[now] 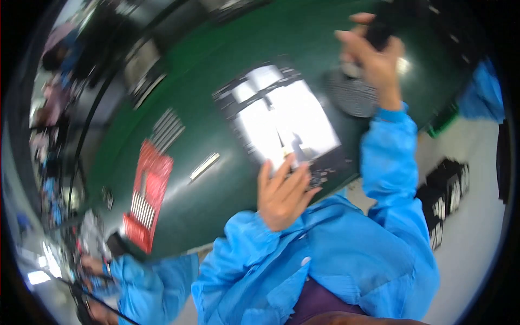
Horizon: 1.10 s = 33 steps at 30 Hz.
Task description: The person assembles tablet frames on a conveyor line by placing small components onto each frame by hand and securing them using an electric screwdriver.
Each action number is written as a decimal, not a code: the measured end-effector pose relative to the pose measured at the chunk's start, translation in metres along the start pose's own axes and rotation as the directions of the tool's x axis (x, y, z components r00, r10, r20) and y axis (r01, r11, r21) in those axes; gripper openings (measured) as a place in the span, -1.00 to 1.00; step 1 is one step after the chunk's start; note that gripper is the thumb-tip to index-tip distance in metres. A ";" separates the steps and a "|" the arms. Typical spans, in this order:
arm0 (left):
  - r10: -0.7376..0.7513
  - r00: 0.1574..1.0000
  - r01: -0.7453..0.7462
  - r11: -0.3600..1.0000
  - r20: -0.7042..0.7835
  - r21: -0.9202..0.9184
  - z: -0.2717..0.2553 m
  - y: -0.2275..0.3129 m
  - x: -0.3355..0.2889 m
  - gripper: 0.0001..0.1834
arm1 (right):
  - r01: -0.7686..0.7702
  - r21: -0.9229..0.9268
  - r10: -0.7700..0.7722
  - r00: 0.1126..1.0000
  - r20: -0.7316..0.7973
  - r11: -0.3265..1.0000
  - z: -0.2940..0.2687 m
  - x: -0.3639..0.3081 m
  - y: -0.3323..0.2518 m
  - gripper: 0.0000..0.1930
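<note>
My left hand (283,197) lies with its fingers spread on the near edge of a black-framed panel (250,142) with bright white, glossy faces. Nothing shows in its grip. Out to the far right, my right hand (374,57) has its thumb and fingers curled round a dark object (379,33), whose kind is lost in blur and shadow. Beneath that wrist sits a grey, round, ridged disc (353,96). A pale knob-like part (351,70) shows between the disc and the hand.
Left of the panel on the green table (216,70) are a thin pale strip (204,167), a red tray (160,176) holding metal strips, and more strips (167,130). A co-worker's blue sleeve (149,284) is at the lower left. Black boxes (444,187) stand beyond the right edge.
</note>
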<state>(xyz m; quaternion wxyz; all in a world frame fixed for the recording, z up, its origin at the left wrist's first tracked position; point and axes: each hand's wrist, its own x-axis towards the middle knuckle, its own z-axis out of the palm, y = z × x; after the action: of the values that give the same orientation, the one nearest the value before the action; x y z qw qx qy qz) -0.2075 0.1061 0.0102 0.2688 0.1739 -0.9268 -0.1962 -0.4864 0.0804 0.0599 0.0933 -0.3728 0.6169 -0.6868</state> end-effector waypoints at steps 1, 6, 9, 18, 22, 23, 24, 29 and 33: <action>0.007 1.000 -0.008 1.000 -0.008 -0.026 -0.002 0.000 -0.001 -0.59 | 0.044 0.021 -0.044 0.999 0.023 0.999 -0.006 -0.001 0.000 -0.56; -0.022 1.000 0.019 0.973 -0.014 -0.228 -0.028 -0.015 0.004 -0.63 | 0.143 0.190 -0.132 0.989 -0.073 0.971 -0.012 -0.007 -0.018 -0.65; -0.069 0.986 0.081 0.994 -0.149 0.075 -0.067 -0.069 0.002 -0.75 | 0.175 0.249 -0.180 0.984 -0.005 0.953 -0.010 -0.013 -0.024 -0.65; -0.627 0.778 0.628 0.771 -0.053 0.102 -0.180 -0.214 0.020 -0.75 | 0.197 0.337 -0.243 0.965 0.098 0.921 0.026 -0.027 -0.040 -0.67; -0.632 0.724 0.628 0.770 0.276 0.114 -0.179 -0.174 0.016 -0.65 | 0.185 0.370 -0.236 0.967 0.096 0.910 0.023 -0.028 -0.034 -0.66; -0.631 0.722 0.628 0.770 0.283 0.113 -0.173 -0.164 0.009 -0.65 | 0.186 0.341 -0.225 0.971 0.078 0.921 0.022 -0.028 -0.034 -0.65; -0.658 0.699 0.664 0.742 0.281 0.088 -0.165 -0.152 0.000 -0.65 | 0.179 0.340 -0.220 0.972 0.084 0.923 0.023 -0.028 -0.035 -0.65; -0.731 0.630 0.731 0.672 0.264 0.118 -0.147 -0.135 -0.017 -0.73 | 0.162 0.392 -0.207 0.975 0.076 0.906 0.029 -0.033 -0.042 -0.65; -0.748 0.533 0.828 0.364 0.395 -0.426 -0.143 -0.149 -0.027 -0.83 | 0.143 0.410 -0.198 0.975 0.096 0.901 0.030 -0.037 -0.045 -0.63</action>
<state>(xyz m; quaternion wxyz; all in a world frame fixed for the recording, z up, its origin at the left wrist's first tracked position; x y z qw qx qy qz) -0.0727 -0.0489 0.0415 0.1170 0.4937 -0.6393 -0.5778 -0.4270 0.0888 0.0849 0.1487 -0.4443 0.4205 -0.7770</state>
